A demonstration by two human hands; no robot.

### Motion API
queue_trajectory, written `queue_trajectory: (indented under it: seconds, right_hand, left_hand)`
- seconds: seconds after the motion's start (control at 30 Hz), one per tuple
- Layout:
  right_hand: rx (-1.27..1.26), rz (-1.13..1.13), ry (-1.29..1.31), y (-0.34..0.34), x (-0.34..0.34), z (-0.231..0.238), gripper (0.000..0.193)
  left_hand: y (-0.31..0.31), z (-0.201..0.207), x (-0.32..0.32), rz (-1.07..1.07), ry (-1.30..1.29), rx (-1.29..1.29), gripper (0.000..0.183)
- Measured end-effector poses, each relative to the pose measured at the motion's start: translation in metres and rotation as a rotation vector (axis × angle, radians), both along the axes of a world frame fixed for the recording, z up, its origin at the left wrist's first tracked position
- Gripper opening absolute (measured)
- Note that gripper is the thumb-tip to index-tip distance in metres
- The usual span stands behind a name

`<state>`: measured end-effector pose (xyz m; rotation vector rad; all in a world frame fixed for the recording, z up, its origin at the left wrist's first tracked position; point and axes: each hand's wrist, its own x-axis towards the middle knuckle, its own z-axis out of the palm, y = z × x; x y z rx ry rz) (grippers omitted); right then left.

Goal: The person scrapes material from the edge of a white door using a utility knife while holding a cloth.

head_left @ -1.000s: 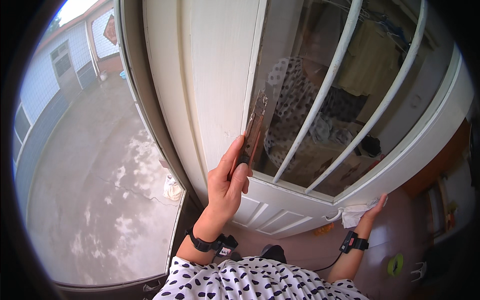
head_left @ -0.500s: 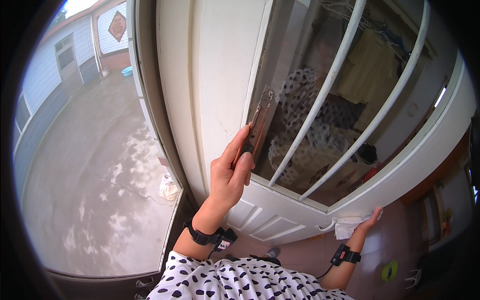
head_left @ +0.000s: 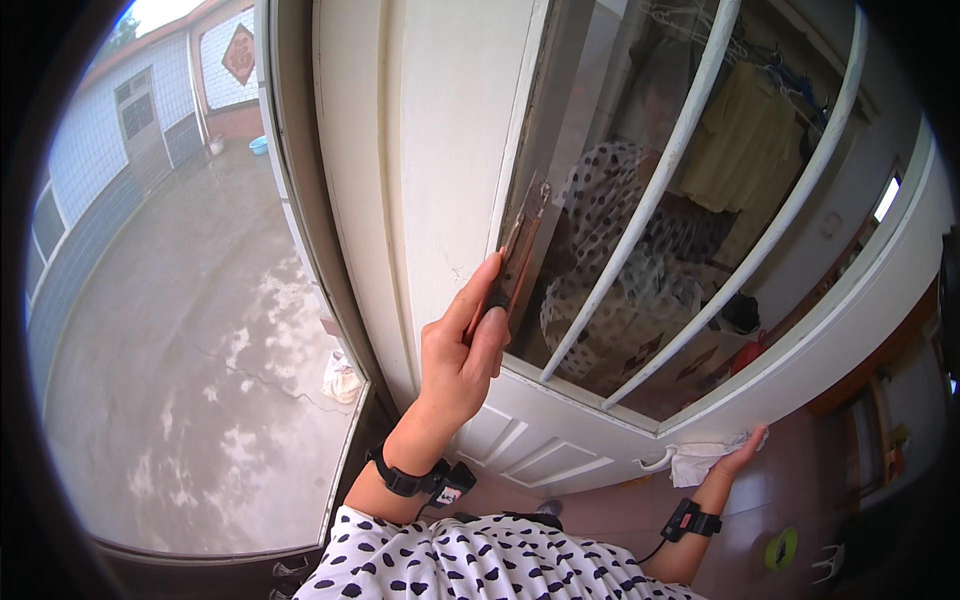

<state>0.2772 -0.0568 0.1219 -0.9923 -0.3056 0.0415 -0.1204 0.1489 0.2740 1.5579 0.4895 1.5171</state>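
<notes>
My left hand (head_left: 463, 350) is closed round a worn, reddish-brown flat scraper-like tool (head_left: 518, 262). Its far end lies at the glass pane (head_left: 575, 325), close to the white frame on the pane's left side. Out to the right, my right hand (head_left: 741, 452) grips a white cloth (head_left: 695, 460), pressed against the lower edge of the white door (head_left: 450, 120), beside the curved door handle (head_left: 655, 461). Part of the right hand's fingers is hidden by the cloth and the door edge. Both wrists wear black straps with small devices.
White bars (head_left: 650, 200) cross the pane, which mirrors my dotted shirt and shows yellowish clothing on hangers. Left of the door frame lies a concrete yard (head_left: 180, 350) with a white bag (head_left: 341, 378) and a blue basin (head_left: 259, 145). A green round object (head_left: 780, 549) is at lower right.
The tool in my left hand has tilted slightly against the glass. My right hand with the cloth stays almost in place, and the view has shifted a little.
</notes>
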Motion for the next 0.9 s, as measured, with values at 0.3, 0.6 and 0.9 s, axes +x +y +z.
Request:
queue_trajectory:
  seconds: [0.3, 0.6, 0.9]
  right_hand:
    - [0.006, 0.002, -0.019, 0.005, 0.010, 0.001, 0.070]
    - [-0.010, -0.009, -0.044, 0.001, 0.022, -0.005, 0.071]
    - [-0.027, -0.008, -0.035, -0.002, 0.022, -0.006, 0.072]
  left_hand:
    - [0.002, 0.006, 0.007, 0.007, 0.039, -0.031, 0.046]
    - [0.000, 0.014, 0.013, 0.018, 0.051, -0.038, 0.045]
    - [-0.002, 0.020, 0.009, 0.006, 0.054, -0.034, 0.044]
